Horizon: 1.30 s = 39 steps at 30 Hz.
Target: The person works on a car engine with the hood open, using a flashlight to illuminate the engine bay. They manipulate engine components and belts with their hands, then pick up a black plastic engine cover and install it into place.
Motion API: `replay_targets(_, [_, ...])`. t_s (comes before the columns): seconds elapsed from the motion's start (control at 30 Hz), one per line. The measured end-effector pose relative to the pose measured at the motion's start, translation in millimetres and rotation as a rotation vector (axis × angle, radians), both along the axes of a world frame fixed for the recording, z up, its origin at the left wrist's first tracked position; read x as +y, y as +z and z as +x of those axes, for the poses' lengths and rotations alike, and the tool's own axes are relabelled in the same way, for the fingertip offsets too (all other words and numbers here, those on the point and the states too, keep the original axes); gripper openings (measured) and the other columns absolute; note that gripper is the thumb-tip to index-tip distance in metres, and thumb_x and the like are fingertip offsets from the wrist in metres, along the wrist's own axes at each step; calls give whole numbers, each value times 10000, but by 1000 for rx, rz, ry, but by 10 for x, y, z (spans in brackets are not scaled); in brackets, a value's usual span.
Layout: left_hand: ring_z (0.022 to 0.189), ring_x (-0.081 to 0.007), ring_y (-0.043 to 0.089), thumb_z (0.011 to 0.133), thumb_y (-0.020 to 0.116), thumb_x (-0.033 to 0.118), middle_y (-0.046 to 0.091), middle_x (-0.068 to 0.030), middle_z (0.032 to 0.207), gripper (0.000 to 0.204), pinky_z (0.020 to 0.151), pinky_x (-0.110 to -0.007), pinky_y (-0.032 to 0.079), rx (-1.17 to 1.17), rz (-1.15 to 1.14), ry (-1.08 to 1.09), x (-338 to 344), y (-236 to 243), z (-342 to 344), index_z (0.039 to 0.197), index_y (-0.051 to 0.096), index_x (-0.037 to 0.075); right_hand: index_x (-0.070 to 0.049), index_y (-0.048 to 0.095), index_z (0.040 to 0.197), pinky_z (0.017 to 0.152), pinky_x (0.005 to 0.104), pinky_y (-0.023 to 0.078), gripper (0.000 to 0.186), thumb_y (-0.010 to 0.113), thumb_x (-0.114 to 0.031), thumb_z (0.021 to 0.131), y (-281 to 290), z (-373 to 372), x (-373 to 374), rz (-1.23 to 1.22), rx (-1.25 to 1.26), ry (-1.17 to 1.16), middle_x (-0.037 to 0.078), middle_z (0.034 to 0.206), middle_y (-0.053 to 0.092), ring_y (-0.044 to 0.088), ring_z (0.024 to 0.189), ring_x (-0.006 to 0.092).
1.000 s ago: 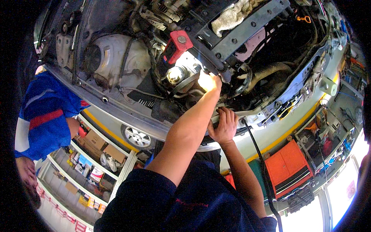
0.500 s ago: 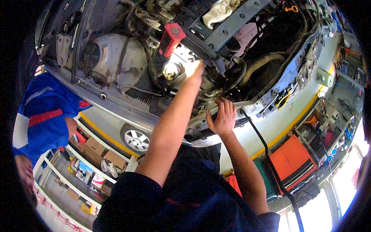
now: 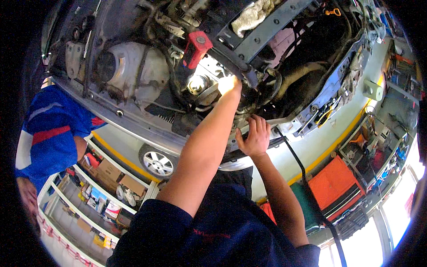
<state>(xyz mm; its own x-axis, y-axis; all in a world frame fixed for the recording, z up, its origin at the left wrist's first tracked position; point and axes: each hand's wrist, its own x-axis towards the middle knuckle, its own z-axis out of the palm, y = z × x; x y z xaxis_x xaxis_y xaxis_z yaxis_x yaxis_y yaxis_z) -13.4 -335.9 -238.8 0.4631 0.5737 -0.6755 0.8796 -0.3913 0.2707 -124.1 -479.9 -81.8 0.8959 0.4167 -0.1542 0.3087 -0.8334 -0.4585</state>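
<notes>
Deep in the open engine bay, my left hand (image 3: 229, 84) is closed, its fingers curled and washed out by bright light. Whatever it grips is too small or too bright to make out. Just left of it is a round metal pulley (image 3: 197, 83), lit strongly. A red work lamp (image 3: 197, 48) stands over that spot and shines down on it. My right hand (image 3: 255, 136) lies with fingers spread on the car's front edge (image 3: 280, 122), holding nothing.
A co-worker in a blue jacket (image 3: 53, 129) leans at the fender on the left. Behind stand a spoked wheel (image 3: 158, 163) and white shelves (image 3: 102, 196) with boxes. A black bar (image 3: 296, 155) slants down on the right, near an orange tool cabinet (image 3: 333, 182). A whitish cloth (image 3: 253, 17) lies on the crossmember.
My left hand has shifted slightly right and down, and its forearm has swung to the right. My right hand stays on the front edge, almost unmoved.
</notes>
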Motion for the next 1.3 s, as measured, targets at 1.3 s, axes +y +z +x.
replay_targets(1.3, [808, -362, 731, 786, 734, 337, 713, -224, 800, 369, 771, -421, 573, -196, 121, 306, -213, -292, -95, 791, 657, -24, -21, 599, 1190, 978, 528, 382, 594, 683, -485, 828, -17, 11, -24, -21, 51, 61, 168, 1236, 590, 535, 1153, 355])
